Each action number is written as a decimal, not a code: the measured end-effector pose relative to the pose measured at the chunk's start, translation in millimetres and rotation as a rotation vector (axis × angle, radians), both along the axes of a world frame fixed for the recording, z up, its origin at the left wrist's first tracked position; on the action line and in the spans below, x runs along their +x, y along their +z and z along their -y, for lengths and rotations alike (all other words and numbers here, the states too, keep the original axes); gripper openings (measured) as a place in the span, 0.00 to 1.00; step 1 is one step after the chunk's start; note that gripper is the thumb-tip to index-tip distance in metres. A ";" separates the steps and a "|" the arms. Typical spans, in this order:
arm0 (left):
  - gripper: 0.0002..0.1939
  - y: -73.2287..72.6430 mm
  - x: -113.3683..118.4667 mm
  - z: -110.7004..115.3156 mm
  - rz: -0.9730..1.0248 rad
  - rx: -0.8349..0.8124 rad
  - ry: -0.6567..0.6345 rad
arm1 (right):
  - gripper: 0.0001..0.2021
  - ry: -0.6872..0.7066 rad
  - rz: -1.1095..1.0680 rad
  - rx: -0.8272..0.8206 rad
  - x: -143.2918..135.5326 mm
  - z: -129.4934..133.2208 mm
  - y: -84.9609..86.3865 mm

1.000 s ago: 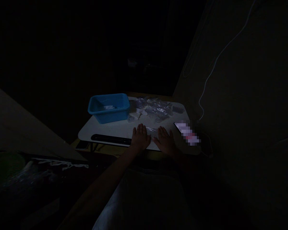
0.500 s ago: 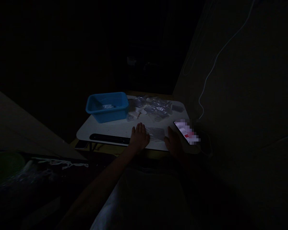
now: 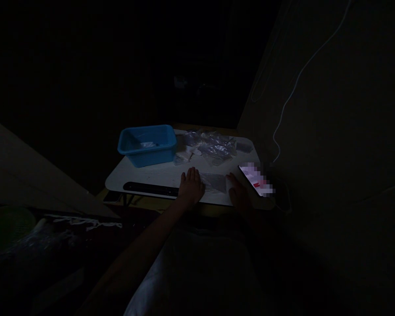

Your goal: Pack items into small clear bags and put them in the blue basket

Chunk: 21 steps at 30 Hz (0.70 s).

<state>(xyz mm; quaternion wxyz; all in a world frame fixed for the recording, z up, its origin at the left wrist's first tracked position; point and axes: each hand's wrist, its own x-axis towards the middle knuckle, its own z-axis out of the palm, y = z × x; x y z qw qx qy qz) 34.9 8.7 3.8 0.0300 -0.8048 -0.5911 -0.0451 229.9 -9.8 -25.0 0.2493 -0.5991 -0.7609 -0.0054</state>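
In a dim room, you lean over a white table at the center of the frame, your two bare hands set on either side of a clear bag that lies flat near the table's lower edge, just right of center. Your left hand rests open, palm down, at the bag's left side, its fingers together and pointing toward the top of the frame. Your right hand, deep in shadow, is at or just beside the bag's right edge, its index finger reaching toward the upper left; you cannot tell from this view whether it grips the plastic or only touches it. Above the bag, a heap of crumpled plastic catches the light, with a small dark packet to its right. A blue tub, with something pale inside, stands on the table left of the heap. Along the table's lower left edge runs a black strip, its right end meeting your left hand in the frame. A lit phone, its screen partly pixelated, lies right of your right hand, while a white cable trails down the wall at upper right.
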 end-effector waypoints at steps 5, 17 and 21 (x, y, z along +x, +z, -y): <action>0.29 1.3 0.8 0.3 -0.007 0.006 0.009 | 0.27 0.011 0.224 -0.019 -19.8 2.1 10.2; 0.30 0.3 -7.3 0.2 -0.001 0.033 0.116 | 0.31 -0.003 0.380 -0.019 -22.2 3.3 8.0; 0.30 2.4 -25.5 -5.1 -0.025 0.012 0.185 | 0.32 -0.033 0.390 -0.059 -23.7 3.4 9.6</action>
